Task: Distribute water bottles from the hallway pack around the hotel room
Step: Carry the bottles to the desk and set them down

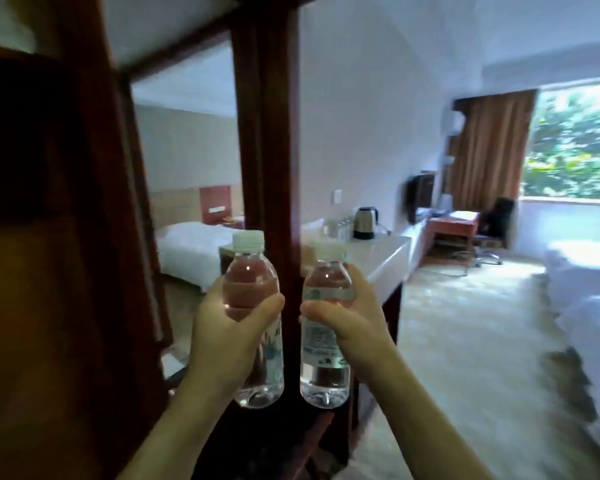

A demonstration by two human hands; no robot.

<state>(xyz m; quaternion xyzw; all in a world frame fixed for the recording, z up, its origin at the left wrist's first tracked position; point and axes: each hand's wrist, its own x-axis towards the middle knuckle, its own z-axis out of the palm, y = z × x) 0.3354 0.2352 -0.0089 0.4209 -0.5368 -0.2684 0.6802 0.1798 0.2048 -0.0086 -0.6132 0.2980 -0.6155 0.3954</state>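
both hands (229, 327) around upright water bottles (252, 306)

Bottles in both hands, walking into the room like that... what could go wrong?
1. Both hands are full: the left hand grips one bottle, the right hand grips the other bottle, so nothing is free to catch a slip.
2. The wooden post stands right ahead; a bottle might bump it.
3. The counter already holds a kettle and glasses, which could get knocked.
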